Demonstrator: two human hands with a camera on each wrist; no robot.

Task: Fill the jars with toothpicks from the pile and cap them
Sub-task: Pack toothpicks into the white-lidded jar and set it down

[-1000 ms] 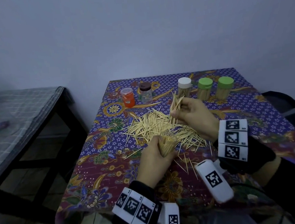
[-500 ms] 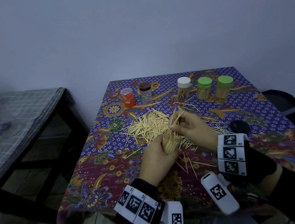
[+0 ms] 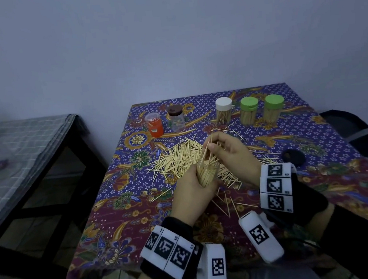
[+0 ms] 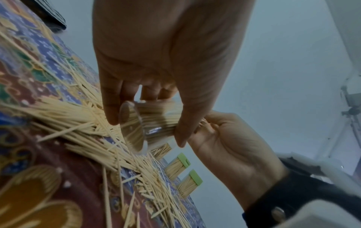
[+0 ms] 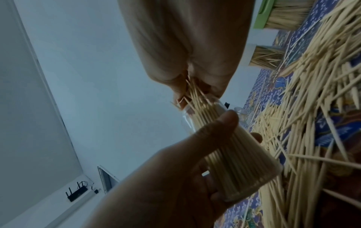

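Note:
My left hand (image 3: 192, 192) grips a clear jar (image 3: 207, 174) packed with toothpicks, held tilted just above the pile (image 3: 180, 157). In the left wrist view the jar (image 4: 148, 125) shows its round base toward the camera. My right hand (image 3: 226, 151) pinches a small bunch of toothpicks (image 3: 208, 146) whose lower ends sit in the jar's mouth. The right wrist view shows those toothpicks (image 5: 195, 94) between my fingertips, going into the jar (image 5: 230, 154). A dark cap (image 3: 293, 157) lies on the cloth to the right.
At the table's far edge stand a white-capped jar (image 3: 223, 111) and two green-capped jars (image 3: 249, 111) (image 3: 272, 108), all with toothpicks. Further left are an orange jar (image 3: 154, 125) and a brown-lidded jar (image 3: 176, 119). A second table (image 3: 23, 149) stands to the left.
My right hand brought its bunch from above the pile down to the jar's mouth and stays there. The left hand and jar lifted slightly. The dark cap came into view.

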